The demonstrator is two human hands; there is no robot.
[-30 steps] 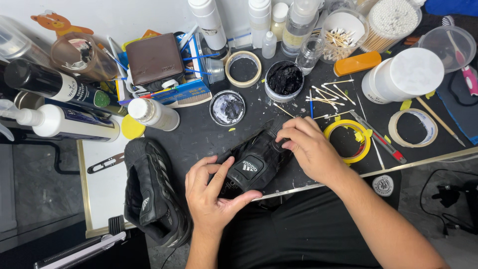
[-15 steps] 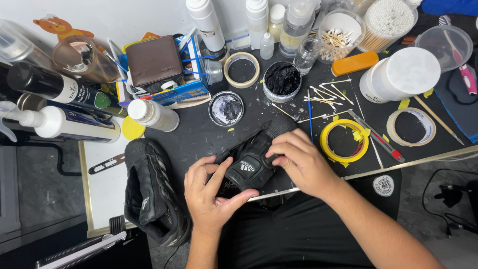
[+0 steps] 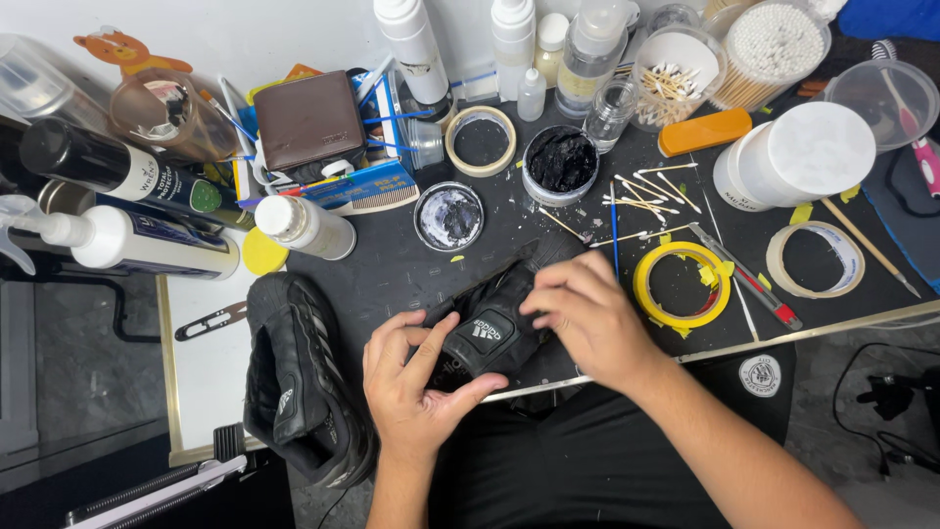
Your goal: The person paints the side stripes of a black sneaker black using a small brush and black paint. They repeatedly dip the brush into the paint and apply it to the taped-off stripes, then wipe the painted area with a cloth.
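- Here, a black shoe is gripped by the fingers of the left hand, which are curled round its near end, the thumb lying under it.
- The far part of the same shoe is covered by the right hand, its fingers bent down and pressed onto the upper; what lies under them cannot be made out.
- The shoe is held at the near edge of the dark tabletop, just above the person's lap, its white logo patch turned upward.
- A second black shoe is seen lying to the left of the left hand, partly over the tabletop's edge, apart from both hands.
- A roll of yellow tape is found just beside the right hand, and a roll of pale tape farther right.
- Beyond the hands, a small round tin of grey paste and an open pot of black paste are set near each other.
- Loose cotton swabs are scattered beside the pot.
- A brown wallet and several white bottles are placed along the far side.
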